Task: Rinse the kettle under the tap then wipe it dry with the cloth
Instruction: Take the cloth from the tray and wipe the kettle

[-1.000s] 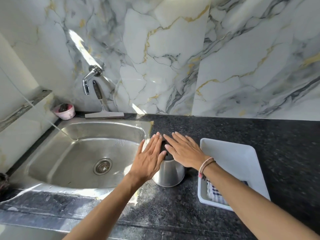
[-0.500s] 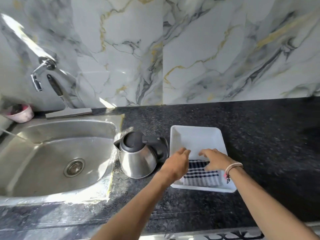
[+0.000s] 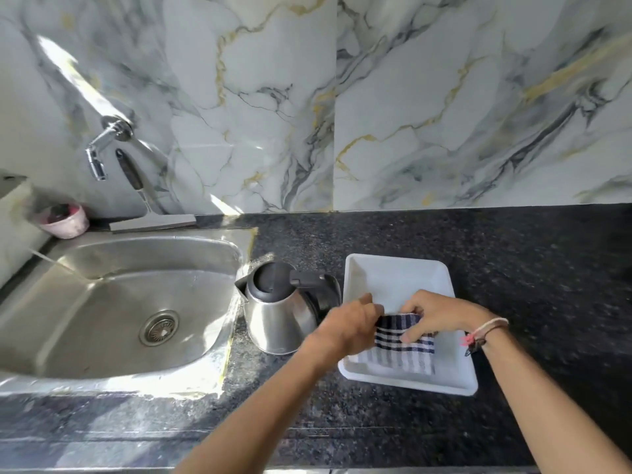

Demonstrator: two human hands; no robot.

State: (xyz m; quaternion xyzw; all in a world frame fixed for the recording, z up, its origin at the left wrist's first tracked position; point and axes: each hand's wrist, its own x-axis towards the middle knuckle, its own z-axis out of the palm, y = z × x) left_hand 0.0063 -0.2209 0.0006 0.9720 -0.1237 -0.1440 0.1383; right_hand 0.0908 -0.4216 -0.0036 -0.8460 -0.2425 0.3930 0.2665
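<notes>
Shiny kettle (image 3: 278, 311) sits left of the tray (image 3: 396, 271). Both hands (image 3: 349, 323) (image 3: 436, 314) pinch the cloth (image 3: 403, 350); an elbow could knock the kettle.

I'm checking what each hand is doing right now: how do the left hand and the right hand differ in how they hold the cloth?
The left hand grips the checked cloth's left edge, knuckles up, next to the kettle; the right hand pinches its far right corner, thumb pressed on top. The right wrist wears a bracelet; the left is bare. Both hold the cloth over the white tray.

No readable text, labels, brands or numbers anywhere.
</notes>
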